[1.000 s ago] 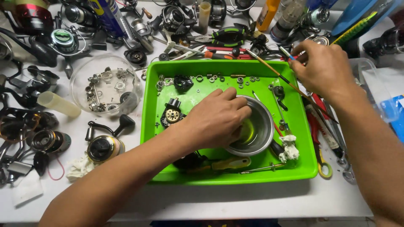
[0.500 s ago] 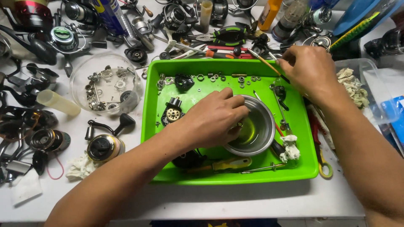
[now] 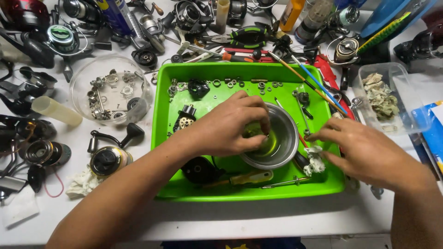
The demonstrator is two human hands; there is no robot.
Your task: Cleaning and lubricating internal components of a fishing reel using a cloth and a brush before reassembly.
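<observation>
Messy white bench (image 3: 258,221) packed with reel parts, your left hand (image 3: 230,127) mid-frame, fingers curled together into the steel bowl (image 3: 281,143) in the green tray (image 3: 249,191), your right hand (image 3: 364,150) lower right, fingers loosely apart, touching white tissue (image 3: 315,162) beside the bowl.

Green tray (image 3: 207,193) (silvery bowl (image 3: 286,138))

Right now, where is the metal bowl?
In the head view, the metal bowl sits right of centre in the green tray, under the left hand's fingertips, beside the right hand.
</observation>
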